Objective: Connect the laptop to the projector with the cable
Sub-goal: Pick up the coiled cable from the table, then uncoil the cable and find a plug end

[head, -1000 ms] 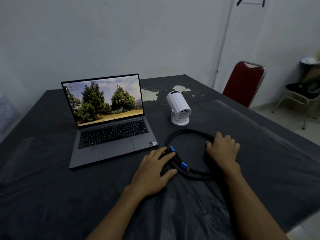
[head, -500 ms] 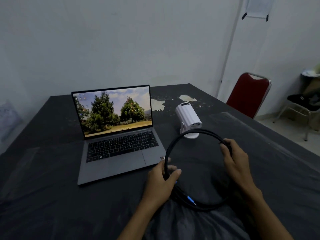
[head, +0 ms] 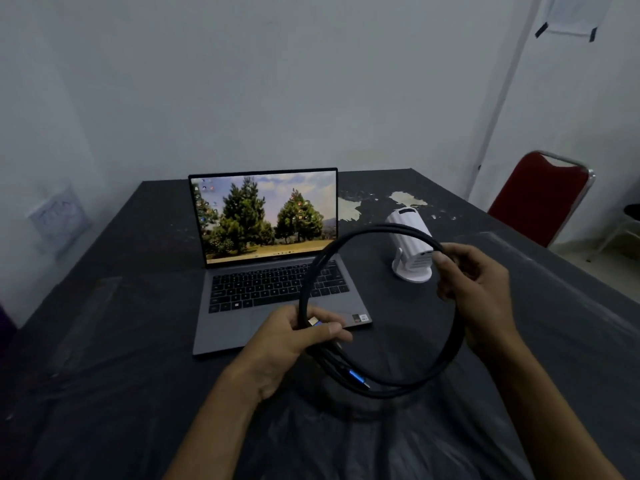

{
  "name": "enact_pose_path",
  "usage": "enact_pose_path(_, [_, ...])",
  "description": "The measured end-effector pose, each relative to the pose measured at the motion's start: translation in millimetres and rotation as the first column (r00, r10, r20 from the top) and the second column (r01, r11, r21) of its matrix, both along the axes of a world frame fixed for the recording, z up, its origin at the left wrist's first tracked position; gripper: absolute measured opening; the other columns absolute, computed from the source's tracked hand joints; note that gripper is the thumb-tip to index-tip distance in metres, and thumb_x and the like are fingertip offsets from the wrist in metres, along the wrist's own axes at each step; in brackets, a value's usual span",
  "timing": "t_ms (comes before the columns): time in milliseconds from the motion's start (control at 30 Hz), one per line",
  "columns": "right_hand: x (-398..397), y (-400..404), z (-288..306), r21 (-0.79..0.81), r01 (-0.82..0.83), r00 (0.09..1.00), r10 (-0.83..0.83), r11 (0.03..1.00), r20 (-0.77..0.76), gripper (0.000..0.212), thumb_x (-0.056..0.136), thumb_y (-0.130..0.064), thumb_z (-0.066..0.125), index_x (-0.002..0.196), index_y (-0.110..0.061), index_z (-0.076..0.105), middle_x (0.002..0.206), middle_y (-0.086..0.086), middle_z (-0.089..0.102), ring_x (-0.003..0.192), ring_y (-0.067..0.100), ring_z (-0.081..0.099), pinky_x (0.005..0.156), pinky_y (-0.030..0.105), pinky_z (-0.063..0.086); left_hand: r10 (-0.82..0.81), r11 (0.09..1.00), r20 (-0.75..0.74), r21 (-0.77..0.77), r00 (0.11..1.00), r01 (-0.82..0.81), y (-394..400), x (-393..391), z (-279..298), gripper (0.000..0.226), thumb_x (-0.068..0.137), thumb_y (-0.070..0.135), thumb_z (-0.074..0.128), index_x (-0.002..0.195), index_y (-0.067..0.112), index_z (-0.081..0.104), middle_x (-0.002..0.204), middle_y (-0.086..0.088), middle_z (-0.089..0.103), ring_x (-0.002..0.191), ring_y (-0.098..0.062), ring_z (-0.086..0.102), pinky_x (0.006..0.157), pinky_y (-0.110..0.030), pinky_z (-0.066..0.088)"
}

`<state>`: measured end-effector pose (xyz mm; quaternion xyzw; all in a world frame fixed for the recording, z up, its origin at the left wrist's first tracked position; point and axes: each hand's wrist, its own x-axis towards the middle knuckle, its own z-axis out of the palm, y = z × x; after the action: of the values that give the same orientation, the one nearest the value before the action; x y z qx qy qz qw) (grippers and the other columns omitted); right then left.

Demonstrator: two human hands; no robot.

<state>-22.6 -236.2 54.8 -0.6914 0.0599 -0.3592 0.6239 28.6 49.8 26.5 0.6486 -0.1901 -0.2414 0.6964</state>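
Both hands grip the coiled cable [head: 453,341] above the table [head: 104,341]: left hand [head: 294,344] at a plug, right hand [head: 474,289] beside the projector [head: 412,247], near the laptop [head: 273,258]

Walls [head: 277,81] plain, pale, unmarked in the main. One sheet of paper [head: 571,12] taped with dark strips at upper right; a second, creased sheet [head: 60,218] fixed low on the left wall. Table [head: 121,341] covered in dark sheeting — wrinkled near the front edge, worn through to white patches [head: 405,199] toward the far side. Red padded chair [head: 538,199] with metal frame stands at right. Floor [head: 613,268] pale — lighting dim overall.
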Motion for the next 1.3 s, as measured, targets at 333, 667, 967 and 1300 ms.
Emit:
enact_pose_path(333, [37,51,21,0.128,-0.188,0.981,0.192,0.974,-0.026,0.024,0.093,-0.012,0.074,0.116,-0.008,0.074,0.076,0.013,0.060,0.060,0.016,0.053,0.059,0.031,0.048,-0.109,0.994,0.050,0.017,0.993,0.108,80,22,25,0.029,0.089,0.024,0.076,0.109,0.001,0.073,0.109,-0.024,0.077,0.097,-0.032,0.075,0.078,-0.038,0.062])
enact_pose_path(667, [82,135,29,0.221,-0.461,0.868,0.488,0.859,-0.090,0.040,0.095,-0.024,0.070,0.133,-0.015,0.064,0.115,0.012,0.077,0.089,0.022,0.075,0.076,0.035,0.054,0.319,0.942,0.051,-0.125,0.946,-0.311,154,43,32,0.031,0.080,0.016,0.075,0.103,-0.005,0.074,0.101,-0.027,0.077,0.087,-0.032,0.077,0.066,-0.034,0.062])
enact_pose_path(967, [111,260,-7,0.175,-0.575,0.725,0.597,0.800,-0.343,0.043,0.095,-0.035,0.071,0.134,-0.019,0.060,0.103,0.008,0.078,0.087,0.017,0.077,0.073,0.031,0.060,0.703,0.431,-0.406,-0.408,0.583,-0.804,179,69,16,0.012,0.099,0.007,0.060,0.106,0.001,0.068,0.098,-0.010,0.076,0.079,-0.013,0.077,0.068,-0.023,0.062])
enact_pose_path(1300, [165,353,-32,-0.259,-0.492,0.758,0.262,0.831,-0.598,0.050,0.082,-0.061,0.068,0.096,-0.013,0.066,0.091,0.005,0.072,0.086,0.021,0.070,0.071,0.039,0.058,0.564,0.221,-0.667,-0.447,0.488,-0.867,134,81,-37,0.032,0.101,0.013,0.058,0.130,0.003,0.064,0.125,-0.014,0.072,0.104,-0.019,0.071,0.088,-0.031,0.055])
